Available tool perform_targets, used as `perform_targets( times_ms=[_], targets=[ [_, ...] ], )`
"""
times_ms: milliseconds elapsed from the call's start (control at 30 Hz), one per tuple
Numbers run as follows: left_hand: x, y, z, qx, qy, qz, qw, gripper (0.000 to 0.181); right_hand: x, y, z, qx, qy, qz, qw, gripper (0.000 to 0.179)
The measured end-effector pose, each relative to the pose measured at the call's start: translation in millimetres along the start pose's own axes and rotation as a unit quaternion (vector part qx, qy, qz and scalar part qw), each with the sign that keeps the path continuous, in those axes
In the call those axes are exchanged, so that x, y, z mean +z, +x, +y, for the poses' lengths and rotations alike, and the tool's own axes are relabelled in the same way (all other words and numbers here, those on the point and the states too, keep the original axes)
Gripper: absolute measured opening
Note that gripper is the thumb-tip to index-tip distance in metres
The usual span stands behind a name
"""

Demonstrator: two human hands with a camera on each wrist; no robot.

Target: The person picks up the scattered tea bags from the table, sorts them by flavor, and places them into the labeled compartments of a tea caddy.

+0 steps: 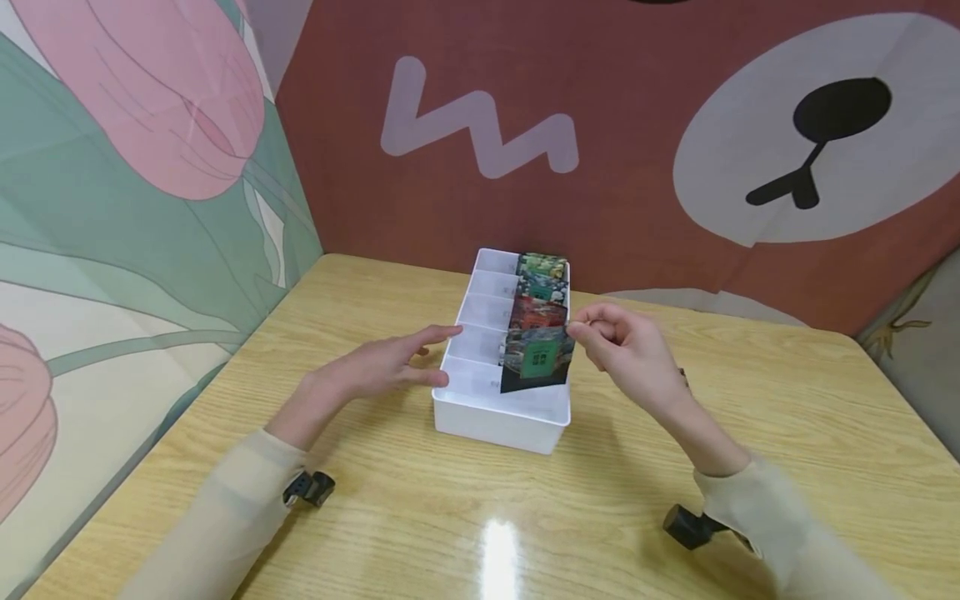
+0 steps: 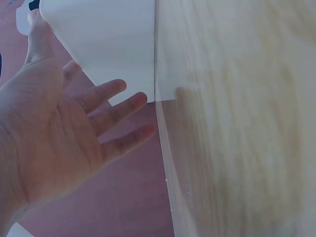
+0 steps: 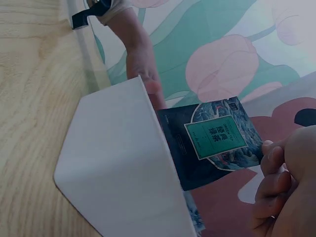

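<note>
A white divided box (image 1: pixel 495 421) stands on the table, its compartments in a row running away from me. My right hand (image 1: pixel 630 350) pinches the top corner of a dark tea sachet (image 1: pixel 538 358) with a green label, which reads green tea in the right wrist view (image 3: pixel 217 137). That sachet is tilted above the nearest compartment at the right side. Behind it, a red sachet (image 1: pixel 538 313) and greenish sachets (image 1: pixel 542 267) stand in the farther compartments. My left hand (image 1: pixel 375 364) has thumb and fingers spread at the box's left rim, holding nothing.
The box rests on a wood-grain table (image 1: pixel 420 517), near its back edge. Behind rises a reddish-brown printed backdrop (image 1: pixel 600 225), with a floral one (image 1: pixel 172 250) to the left. Each forearm wears a small black camera mount (image 1: pixel 311 487).
</note>
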State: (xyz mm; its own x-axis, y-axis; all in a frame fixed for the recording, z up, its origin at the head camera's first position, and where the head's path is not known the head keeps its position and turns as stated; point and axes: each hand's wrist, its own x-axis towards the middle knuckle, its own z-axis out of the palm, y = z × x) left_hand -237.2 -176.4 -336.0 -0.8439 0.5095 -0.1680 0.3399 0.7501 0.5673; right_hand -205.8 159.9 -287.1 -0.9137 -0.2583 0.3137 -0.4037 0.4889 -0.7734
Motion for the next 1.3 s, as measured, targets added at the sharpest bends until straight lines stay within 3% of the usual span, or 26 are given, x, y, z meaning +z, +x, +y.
perform_targets(
  times_ms=[300, 767, 933, 1100, 1300],
  targets=[
    [-0.5, 1.9, 2.0, -0.013, 0.016, 0.019, 0.9996, 0.074, 15, 0.5, 16, 0.028, 0.013, -0.036, 0.9989, 0.024],
    [-2.8, 1.7, 3.5, -0.009, 0.009, 0.035, 0.9993, 0.070, 23, -9.1, 29, 0.036, -0.067, -0.056, 0.9955, 0.013],
    [-1.4, 3.5, -2.5, 0.020, -0.044, 0.018, 0.9987, 0.070, 25, -11.1, 32, 0.046, -0.083, -0.069, 0.9931, 0.010],
    [0.4, 7.7, -15.0, 0.077, -0.133, -0.029, 0.9878, 0.074, 28, -13.5, 35, 0.045, -0.105, -0.074, 0.9907, 0.018],
    [-1.0, 8.4, -17.5, 0.085, -0.159, -0.051, 0.9823, 0.081, 22, -17.2, 37, 0.031, -0.120, -0.077, 0.9893, 0.018]
  ],
)
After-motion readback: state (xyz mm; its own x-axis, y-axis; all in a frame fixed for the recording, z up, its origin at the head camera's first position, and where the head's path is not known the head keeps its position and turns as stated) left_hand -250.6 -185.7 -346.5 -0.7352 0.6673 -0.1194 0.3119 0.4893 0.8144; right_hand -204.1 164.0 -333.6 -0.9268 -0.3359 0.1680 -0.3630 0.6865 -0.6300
